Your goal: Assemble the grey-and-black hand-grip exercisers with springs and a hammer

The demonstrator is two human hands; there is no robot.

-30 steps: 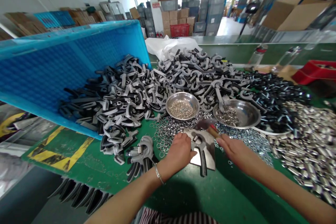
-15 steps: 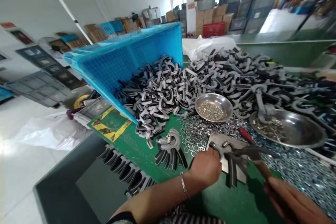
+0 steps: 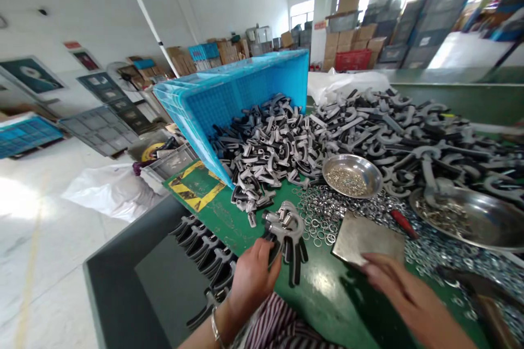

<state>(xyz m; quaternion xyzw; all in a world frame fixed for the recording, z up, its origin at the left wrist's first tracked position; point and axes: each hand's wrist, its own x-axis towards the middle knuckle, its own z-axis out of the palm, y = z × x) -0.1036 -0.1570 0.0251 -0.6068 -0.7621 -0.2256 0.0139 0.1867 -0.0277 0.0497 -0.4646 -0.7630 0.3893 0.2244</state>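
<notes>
My left hand (image 3: pixel 254 268) is closed around the dark handle of a hand grip strengthener, at a small cluster of grey and black hand grips (image 3: pixel 291 229) with coil springs. My right hand (image 3: pixel 395 286) has its fingers stretched out, and nothing shows in it. Its fingertips are at the near edge of the square metal plate (image 3: pixel 368 237), whose top is bare. A hammer (image 3: pixel 487 297) with a wooden handle lies on the washers to the right. Beyond the plate's right corner is a red-handled tool (image 3: pixel 404 223), its tip unclear.
A tipped blue crate (image 3: pixel 196 114) spills grey handle parts (image 3: pixel 274 147) onto the green table. One metal bowl (image 3: pixel 374 188) holds small pins; another bowl (image 3: pixel 487 229) stands right. Loose rings (image 3: pixel 321 223) surround the plate. At left, a grey bin (image 3: pixel 123 278) contains rows of hand grips.
The hand grip on the plate has left it, and my left hand has moved left to the cluster. My right hand has let go of the hammer, now lying at right. The view has shifted left.
</notes>
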